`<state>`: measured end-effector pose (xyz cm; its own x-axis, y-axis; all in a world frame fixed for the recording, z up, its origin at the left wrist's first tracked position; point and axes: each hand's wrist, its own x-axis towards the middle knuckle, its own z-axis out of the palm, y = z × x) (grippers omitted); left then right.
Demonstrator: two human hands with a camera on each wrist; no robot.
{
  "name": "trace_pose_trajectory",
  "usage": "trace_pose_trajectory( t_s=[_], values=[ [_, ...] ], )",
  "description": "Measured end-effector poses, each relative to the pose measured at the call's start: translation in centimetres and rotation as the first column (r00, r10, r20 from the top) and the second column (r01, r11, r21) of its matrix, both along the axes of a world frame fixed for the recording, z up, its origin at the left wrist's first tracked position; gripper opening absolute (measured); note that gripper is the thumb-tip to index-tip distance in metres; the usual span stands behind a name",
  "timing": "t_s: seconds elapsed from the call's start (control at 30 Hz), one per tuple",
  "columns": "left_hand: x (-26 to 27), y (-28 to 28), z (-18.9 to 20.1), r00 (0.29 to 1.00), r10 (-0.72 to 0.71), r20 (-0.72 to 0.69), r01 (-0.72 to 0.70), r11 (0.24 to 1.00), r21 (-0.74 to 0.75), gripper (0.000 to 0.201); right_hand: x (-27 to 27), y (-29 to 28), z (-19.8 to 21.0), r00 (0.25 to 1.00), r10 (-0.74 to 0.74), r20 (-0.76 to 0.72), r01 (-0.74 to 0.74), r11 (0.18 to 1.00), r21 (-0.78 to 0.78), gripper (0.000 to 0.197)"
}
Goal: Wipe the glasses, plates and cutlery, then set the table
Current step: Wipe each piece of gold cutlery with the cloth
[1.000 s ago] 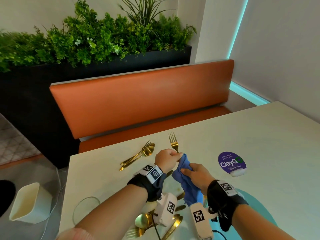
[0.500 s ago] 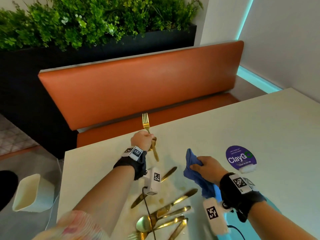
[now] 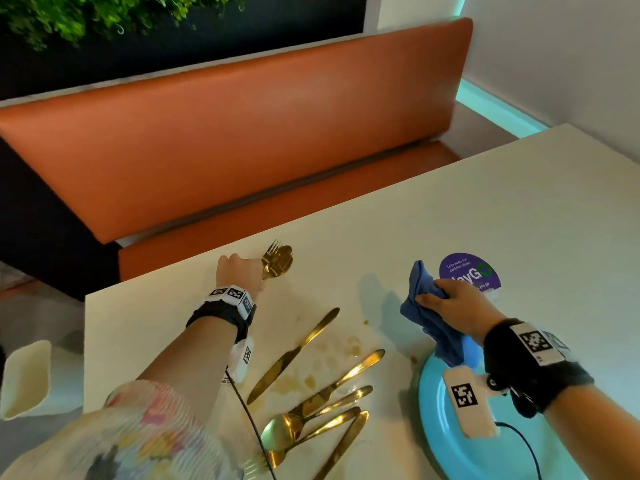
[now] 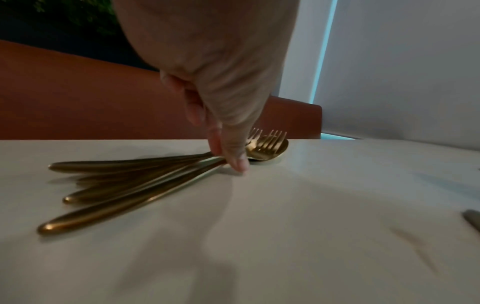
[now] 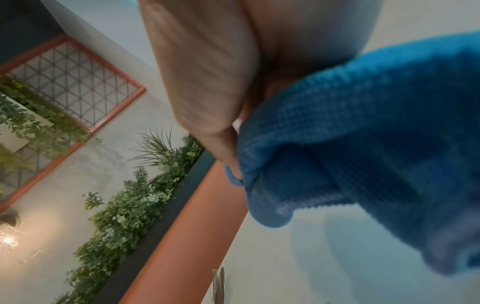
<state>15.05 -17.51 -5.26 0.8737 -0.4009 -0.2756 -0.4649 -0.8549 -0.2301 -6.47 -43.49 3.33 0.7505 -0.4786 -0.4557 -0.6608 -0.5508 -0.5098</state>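
while the left hand (image 3: 239, 271) pinched a gold fork (image 4: 275, 139) onto the cutlery pile (image 4: 135, 181) at the table's (image 3: 450, 216) far edge, the right hand (image 3: 457, 306) clutched the blue cloth (image 3: 426, 306) above the blue plate (image 3: 440, 441).

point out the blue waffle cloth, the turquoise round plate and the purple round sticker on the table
blue waffle cloth (image 3: 420, 299), head view, bunched fold by the fingers
turquoise round plate (image 3: 440, 441), head view, bare left part near the rim
purple round sticker (image 3: 465, 270), head view, printed top face

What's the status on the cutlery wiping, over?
Left hand pinching wiped gold fork onto far cutlery pile. Right hand gripping blue cloth. Unwiped cutlery waits beside stains.
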Motion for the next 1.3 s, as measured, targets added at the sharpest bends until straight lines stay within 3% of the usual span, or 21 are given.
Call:
trace_pose_trajectory(
  t_s=[0.13,0.3,0.4,0.57,0.73,0.83,1.0,1.13,1.2,1.3],
  values=[
    [-1.5,-0.7,0.8,1.000,-0.022,0.011,0.023,0.993,-0.117,0.025,-0.6,-0.1,0.4,0.997,-0.073,0.009,0.072,0.993,0.099,0.023],
    [-6.5,-3.1,2.2,0.952,-0.153,-0.264,0.085,0.964,-0.253,0.017,-1.6,0.9,1.0,0.974,-0.225,0.024,0.204,0.921,0.332,0.025],
    [-10.6,-4.8,2.8,0.876,-0.274,-0.396,0.220,0.959,-0.177,0.024,-2.5,1.5,1.6,0.949,-0.315,0.008,0.270,0.825,0.496,0.024],
    [-15.7,-5.2,2.6,0.797,-0.284,-0.534,0.270,0.957,-0.106,0.034,-4.9,2.0,2.2,0.938,-0.346,0.017,0.278,0.781,0.559,0.024],
    [-18.5,-3.8,1.4,0.849,-0.277,-0.450,0.326,0.945,0.032,0.014,-7.3,2.2,2.2,0.945,-0.325,0.025,0.261,0.801,0.539,0.024],
    [-19.5,-3.3,1.0,0.862,-0.271,-0.428,0.343,0.934,0.097,0.023,-8.6,2.2,2.2,0.949,-0.315,0.026,0.254,0.810,0.529,0.024],
    [-19.8,-2.8,1.4,0.866,-0.179,-0.467,0.228,0.973,0.049,0.018,-10.5,2.4,1.9,0.932,-0.359,0.052,0.264,0.770,0.580,0.026],
    [-19.2,-2.7,2.6,0.847,-0.147,-0.510,0.116,0.989,-0.091,0.022,-11.2,2.8,0.9,0.918,-0.396,0.019,0.305,0.736,0.604,0.031],
    [-18.5,-2.8,3.6,0.837,-0.127,-0.532,-0.005,0.971,-0.239,0.024,-11.1,3.3,0.7,0.914,-0.406,0.008,0.316,0.724,0.613,0.031],
    [-17.8,-3.0,5.7,0.791,-0.102,-0.604,-0.208,0.882,-0.422,0.033,-10.3,4.4,0.2,0.914,-0.404,0.037,0.309,0.751,0.584,0.031]
  ],
)
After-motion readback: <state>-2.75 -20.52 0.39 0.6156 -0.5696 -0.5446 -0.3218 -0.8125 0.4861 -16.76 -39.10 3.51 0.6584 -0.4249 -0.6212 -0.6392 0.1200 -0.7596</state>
